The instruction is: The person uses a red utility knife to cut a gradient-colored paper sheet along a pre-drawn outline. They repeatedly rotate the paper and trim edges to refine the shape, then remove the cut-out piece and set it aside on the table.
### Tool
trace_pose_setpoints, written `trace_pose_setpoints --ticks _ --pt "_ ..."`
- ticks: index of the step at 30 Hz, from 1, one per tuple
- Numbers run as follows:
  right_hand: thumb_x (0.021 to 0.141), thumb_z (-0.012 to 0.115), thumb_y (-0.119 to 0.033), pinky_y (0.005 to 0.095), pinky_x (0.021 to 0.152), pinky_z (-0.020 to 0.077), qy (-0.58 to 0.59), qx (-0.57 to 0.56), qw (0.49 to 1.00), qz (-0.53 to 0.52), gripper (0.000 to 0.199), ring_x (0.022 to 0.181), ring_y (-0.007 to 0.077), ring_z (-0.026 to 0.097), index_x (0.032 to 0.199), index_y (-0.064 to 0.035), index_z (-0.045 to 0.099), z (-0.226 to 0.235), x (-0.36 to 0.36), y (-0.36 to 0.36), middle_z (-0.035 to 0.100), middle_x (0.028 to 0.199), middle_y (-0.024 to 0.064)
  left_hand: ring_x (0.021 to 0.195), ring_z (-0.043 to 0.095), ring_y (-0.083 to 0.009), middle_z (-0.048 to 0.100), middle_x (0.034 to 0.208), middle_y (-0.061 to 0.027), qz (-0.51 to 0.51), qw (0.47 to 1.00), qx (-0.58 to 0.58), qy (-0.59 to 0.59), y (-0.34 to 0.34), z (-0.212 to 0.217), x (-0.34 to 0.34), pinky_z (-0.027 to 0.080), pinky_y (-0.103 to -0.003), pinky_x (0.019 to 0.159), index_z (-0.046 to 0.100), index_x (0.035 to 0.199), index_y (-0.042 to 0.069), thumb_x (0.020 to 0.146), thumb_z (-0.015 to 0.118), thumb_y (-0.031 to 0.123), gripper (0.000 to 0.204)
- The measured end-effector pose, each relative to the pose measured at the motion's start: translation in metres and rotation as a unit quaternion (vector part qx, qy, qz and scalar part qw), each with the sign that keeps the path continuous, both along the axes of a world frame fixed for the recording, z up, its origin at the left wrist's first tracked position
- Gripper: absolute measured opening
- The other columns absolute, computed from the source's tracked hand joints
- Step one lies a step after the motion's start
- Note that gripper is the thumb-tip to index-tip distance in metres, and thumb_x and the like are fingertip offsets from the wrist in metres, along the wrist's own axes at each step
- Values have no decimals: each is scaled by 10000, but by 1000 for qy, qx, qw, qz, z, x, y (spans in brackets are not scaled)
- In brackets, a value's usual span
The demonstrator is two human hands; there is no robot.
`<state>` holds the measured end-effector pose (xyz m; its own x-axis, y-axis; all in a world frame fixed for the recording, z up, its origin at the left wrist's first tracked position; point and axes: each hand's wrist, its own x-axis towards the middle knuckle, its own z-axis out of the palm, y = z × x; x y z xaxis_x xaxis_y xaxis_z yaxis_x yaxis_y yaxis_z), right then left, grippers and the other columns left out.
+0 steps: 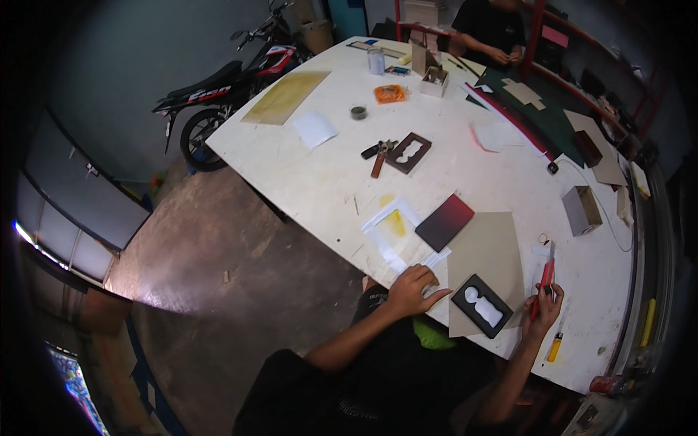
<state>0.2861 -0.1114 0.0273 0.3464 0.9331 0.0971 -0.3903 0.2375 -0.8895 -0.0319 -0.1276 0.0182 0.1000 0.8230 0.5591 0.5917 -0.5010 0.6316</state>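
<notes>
My right hand (542,309) is closed around a red utility knife (547,280), its blade pointing away from me. My left hand (414,291) rests at the table's near edge, thumb stretched out and fingers loosely bent, with nothing visible in it. Between the hands, a black tray insert (469,314) with a white figure-shaped cutout lies on a grey-beige board (498,247). A dark red box lid or panel (445,221) overlaps the board's far left corner. Beside my left hand lies a white paper frame (389,254) with a yellow patch inside.
A yellow lighter (555,349) lies near my right wrist. Farther off are a second insert (409,152), pliers-like tools (379,154), an orange packet (390,94), a jar (376,61) and an upright grey box (582,211). Another person (494,33) stands across the table; a motorcycle (233,87) stands left.
</notes>
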Motion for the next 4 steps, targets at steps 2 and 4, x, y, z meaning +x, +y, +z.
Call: trace_pose_setpoints --ticks 2,4 --pt "884 643 -33 204 383 385 -48 9 999 22 322 453 87 498 1149 -63 462 12 6 25 629 926 115 725 614 -269 614 757 -85 4 1000 24 5 7 3 4 493 -353 659 631 726 57 730 821 211 245" --pt "885 646 -40 202 348 341 -83 8 996 24 306 413 72 450 1130 -68 465 13 21 36 629 903 102 724 616 -269 616 759 -87 20 999 32 14 3 3 4 494 -353 659 633 723 63 734 818 226 247"
